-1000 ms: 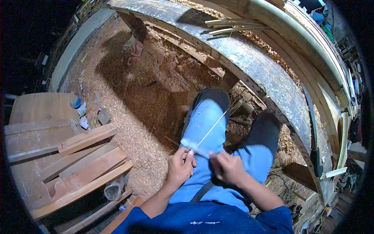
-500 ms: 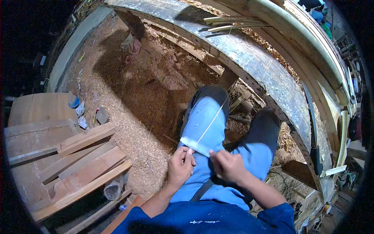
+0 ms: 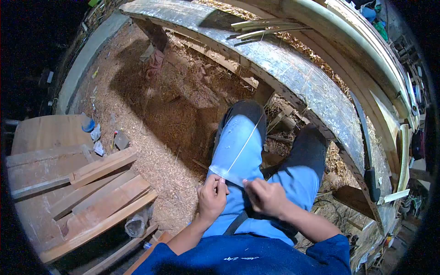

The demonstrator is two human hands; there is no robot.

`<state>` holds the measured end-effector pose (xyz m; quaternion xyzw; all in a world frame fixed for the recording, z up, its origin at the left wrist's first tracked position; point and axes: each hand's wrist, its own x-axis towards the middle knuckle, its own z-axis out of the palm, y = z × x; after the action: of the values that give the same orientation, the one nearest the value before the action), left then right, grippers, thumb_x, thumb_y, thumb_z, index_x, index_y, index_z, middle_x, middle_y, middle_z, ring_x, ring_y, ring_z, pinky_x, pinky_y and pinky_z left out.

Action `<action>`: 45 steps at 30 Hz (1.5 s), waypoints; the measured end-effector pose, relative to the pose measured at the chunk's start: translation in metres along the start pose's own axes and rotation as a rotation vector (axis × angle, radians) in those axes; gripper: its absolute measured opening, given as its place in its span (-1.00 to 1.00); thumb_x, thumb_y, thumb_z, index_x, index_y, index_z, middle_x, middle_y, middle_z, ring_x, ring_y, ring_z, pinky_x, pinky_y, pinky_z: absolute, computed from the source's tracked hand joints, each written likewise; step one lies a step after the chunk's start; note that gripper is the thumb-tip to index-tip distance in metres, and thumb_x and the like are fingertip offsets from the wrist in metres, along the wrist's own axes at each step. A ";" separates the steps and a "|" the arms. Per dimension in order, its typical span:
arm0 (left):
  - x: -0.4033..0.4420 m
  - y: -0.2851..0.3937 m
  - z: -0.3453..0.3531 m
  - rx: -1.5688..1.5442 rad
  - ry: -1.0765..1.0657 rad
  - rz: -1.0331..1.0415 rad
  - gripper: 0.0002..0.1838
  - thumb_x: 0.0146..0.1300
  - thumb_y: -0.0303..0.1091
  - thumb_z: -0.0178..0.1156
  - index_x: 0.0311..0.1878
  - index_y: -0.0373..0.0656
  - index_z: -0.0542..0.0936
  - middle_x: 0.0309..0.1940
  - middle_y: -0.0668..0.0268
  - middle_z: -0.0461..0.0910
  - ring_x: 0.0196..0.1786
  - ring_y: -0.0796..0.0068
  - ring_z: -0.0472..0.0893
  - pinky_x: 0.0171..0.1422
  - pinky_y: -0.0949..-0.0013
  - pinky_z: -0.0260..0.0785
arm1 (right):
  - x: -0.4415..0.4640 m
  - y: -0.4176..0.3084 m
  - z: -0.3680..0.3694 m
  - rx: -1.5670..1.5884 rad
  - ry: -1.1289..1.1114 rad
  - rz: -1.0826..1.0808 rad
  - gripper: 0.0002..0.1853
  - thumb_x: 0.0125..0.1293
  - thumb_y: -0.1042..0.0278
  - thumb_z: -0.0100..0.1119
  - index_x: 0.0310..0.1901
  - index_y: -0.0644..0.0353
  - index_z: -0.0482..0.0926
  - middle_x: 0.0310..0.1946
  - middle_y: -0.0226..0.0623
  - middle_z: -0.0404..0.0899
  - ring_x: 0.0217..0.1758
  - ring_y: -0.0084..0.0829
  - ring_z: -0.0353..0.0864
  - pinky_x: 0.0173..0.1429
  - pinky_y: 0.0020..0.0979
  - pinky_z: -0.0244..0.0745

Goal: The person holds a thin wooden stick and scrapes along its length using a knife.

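Thin pale strip, long and straight (image 3: 242, 149), ran from the fingers of the left hand (image 3: 212, 197) over the left thigh in light-blue trousers (image 3: 238, 133), toward the knee; whether it touched the cloth, I could not tell. The near end was in a narrow pinch of thumb and forefinger. The right hand (image 3: 266, 196) was closed in a fist on the end of a flat, whitish, blade-like piece (image 3: 226, 176), its handle hidden and its edge blurred.

The nearest danger, I judge, was for the left thumb, because the piece passed just in front of its tip; if the strip gave way suddenly or the pinch slipped, skin could be cut. A little farther, the trousers and the thigh lay below, so too much downward force could bring the edge into them. Farther along, the free end had no hand to support it, therefore the strip could twist, bend or snap under uneven pressure.

As for the pose, the 2 upper arms were close to the body. The left forearm pointed forward and slightly inward, while the right forearm came diagonally inward from the right side, knuckles up. The 2 hands were near each other but apart, with the piece across the space between them.
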<state>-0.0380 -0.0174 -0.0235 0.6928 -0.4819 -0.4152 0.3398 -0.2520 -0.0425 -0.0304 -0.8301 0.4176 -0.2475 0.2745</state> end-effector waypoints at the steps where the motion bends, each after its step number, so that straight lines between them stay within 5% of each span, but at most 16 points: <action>1: 0.001 0.001 -0.001 0.003 -0.003 0.007 -0.82 0.60 -0.37 0.19 -0.18 -0.26 0.56 -0.59 0.21 0.67 -0.55 0.40 0.69 -0.43 0.24 0.46 | 0.005 0.011 -0.005 0.028 0.060 0.020 -0.68 0.33 0.42 0.38 0.10 0.21 0.61 -0.37 -0.17 0.59 -0.55 -0.08 0.62 -0.51 -0.11 0.52; 3: 0.000 0.003 0.001 0.002 -0.009 0.001 -0.83 0.59 -0.38 0.20 -0.18 -0.26 0.55 -0.59 0.21 0.66 -0.54 0.35 0.70 -0.41 0.21 0.48 | 0.015 0.019 -0.008 0.082 0.233 0.184 -0.77 0.27 0.51 0.41 -0.06 0.20 0.62 -0.40 -0.12 0.57 -0.48 -0.04 0.64 -0.49 -0.12 0.48; 7: -0.002 0.001 0.002 -0.005 0.012 0.012 -0.83 0.59 -0.38 0.20 -0.17 -0.26 0.55 -0.59 0.21 0.66 -0.54 0.33 0.71 -0.40 0.20 0.49 | -0.003 -0.008 -0.017 0.000 -0.105 0.024 -0.73 0.30 0.48 0.40 0.02 0.22 0.65 -0.40 -0.10 0.57 -0.49 -0.04 0.66 -0.47 -0.16 0.53; 11: -0.001 0.007 0.003 0.005 -0.003 -0.023 -0.84 0.59 -0.41 0.18 -0.17 -0.27 0.55 -0.58 0.20 0.66 -0.53 0.40 0.70 -0.41 0.25 0.48 | 0.004 0.019 -0.017 0.042 0.151 0.231 -0.70 0.24 0.57 0.41 0.01 0.21 0.64 -0.36 -0.11 0.65 -0.42 -0.08 0.72 -0.40 -0.14 0.58; 15: -0.001 0.007 0.003 0.005 0.009 -0.017 -0.85 0.59 -0.43 0.17 -0.18 -0.26 0.55 -0.59 0.22 0.66 -0.54 0.41 0.70 -0.41 0.28 0.47 | -0.019 0.005 -0.011 -0.007 -0.139 0.002 -0.43 0.22 0.37 0.40 0.30 0.19 0.55 -0.28 -0.17 0.59 -0.45 -0.12 0.69 -0.45 -0.13 0.60; 17: 0.002 0.002 0.002 0.006 0.011 -0.020 -0.86 0.59 -0.43 0.17 -0.18 -0.26 0.55 -0.59 0.23 0.66 -0.54 0.41 0.69 -0.42 0.28 0.47 | -0.013 0.027 -0.005 0.042 0.079 0.028 -0.43 0.23 0.33 0.39 0.30 0.17 0.55 -0.28 -0.18 0.58 -0.49 -0.12 0.67 -0.50 -0.13 0.56; 19: 0.001 -0.004 0.006 0.004 0.017 0.086 -0.84 0.65 -0.39 0.11 -0.12 -0.25 0.56 -0.58 0.35 0.60 -0.65 0.71 0.49 -0.62 0.48 0.26 | -0.009 0.029 -0.010 -0.068 0.023 0.167 -0.46 0.26 0.34 0.38 0.29 0.17 0.55 -0.29 -0.17 0.58 -0.52 -0.14 0.67 -0.51 -0.13 0.57; 23: -0.001 -0.005 0.004 0.004 0.020 0.077 -0.83 0.66 -0.39 0.10 -0.11 -0.25 0.56 -0.59 0.35 0.60 -0.66 0.70 0.49 -0.62 0.48 0.27 | -0.020 -0.001 -0.008 -0.082 -0.130 0.019 -0.48 0.22 0.40 0.37 0.24 0.18 0.56 -0.28 -0.20 0.58 -0.54 -0.12 0.66 -0.51 -0.12 0.57; 25: -0.002 0.005 0.001 0.008 0.009 -0.007 -0.87 0.56 -0.46 0.19 -0.17 -0.29 0.56 -0.57 0.21 0.67 -0.52 0.43 0.70 -0.41 0.28 0.49 | -0.012 0.015 -0.012 -0.076 0.004 0.082 -0.50 0.19 0.43 0.38 0.19 0.20 0.55 -0.29 -0.19 0.57 -0.53 -0.12 0.66 -0.50 -0.12 0.58; 26: -0.002 0.005 0.001 0.005 0.009 -0.007 -0.87 0.56 -0.46 0.19 -0.17 -0.29 0.56 -0.57 0.21 0.67 -0.52 0.43 0.70 -0.41 0.28 0.49 | -0.001 0.023 -0.014 -0.071 0.132 0.199 -0.72 0.29 0.49 0.37 0.03 0.22 0.63 -0.37 -0.18 0.57 -0.52 -0.11 0.63 -0.50 -0.15 0.51; 27: -0.002 0.005 0.002 -0.003 0.018 -0.012 -0.88 0.56 -0.47 0.18 -0.17 -0.29 0.56 -0.57 0.20 0.67 -0.52 0.42 0.70 -0.41 0.27 0.48 | 0.003 0.027 -0.015 -0.092 0.174 0.208 -0.70 0.27 0.49 0.38 0.04 0.21 0.63 -0.35 -0.20 0.58 -0.52 -0.12 0.64 -0.50 -0.15 0.51; 31: -0.003 -0.003 0.001 -0.010 0.026 -0.008 -0.89 0.57 -0.47 0.16 -0.14 -0.29 0.56 -0.58 0.20 0.66 -0.52 0.43 0.69 -0.42 0.28 0.47 | -0.018 0.000 -0.004 -0.146 -0.080 -0.046 -0.62 0.29 0.41 0.38 0.14 0.19 0.65 -0.37 -0.26 0.57 -0.55 -0.23 0.60 -0.58 -0.14 0.43; 35: -0.005 -0.003 0.000 -0.017 0.009 0.007 -0.88 0.58 -0.46 0.15 -0.15 -0.28 0.55 -0.58 0.21 0.66 -0.53 0.42 0.68 -0.42 0.28 0.46 | 0.002 0.046 -0.016 -0.068 0.149 0.246 -0.62 0.23 0.42 0.38 0.07 0.16 0.53 -0.24 -0.11 0.59 -0.44 0.04 0.67 -0.48 -0.05 0.57; 40: -0.010 0.009 -0.004 -0.187 0.037 -0.098 -0.84 0.65 -0.43 0.10 -0.12 -0.29 0.54 -0.55 0.24 0.64 -0.59 0.59 0.58 -0.52 0.41 0.37 | -0.014 0.005 -0.008 -0.087 -0.139 0.035 -0.70 0.29 0.53 0.38 0.05 0.18 0.63 -0.39 -0.08 0.55 -0.43 0.07 0.64 -0.41 -0.05 0.54; 45: -0.036 0.001 -0.020 -0.204 0.050 -0.136 -0.84 0.68 -0.43 0.05 -0.10 -0.30 0.50 -0.53 0.25 0.61 -0.64 0.66 0.50 -0.58 0.49 0.30 | 0.018 0.051 -0.022 -0.095 0.245 0.357 -0.74 0.33 0.53 0.34 0.03 0.20 0.61 -0.34 -0.07 0.57 -0.40 0.10 0.65 -0.39 -0.06 0.57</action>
<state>-0.0269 0.0180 -0.0053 0.6960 -0.3802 -0.4666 0.3915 -0.2849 -0.0887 -0.0451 -0.7186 0.5995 -0.2740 0.2217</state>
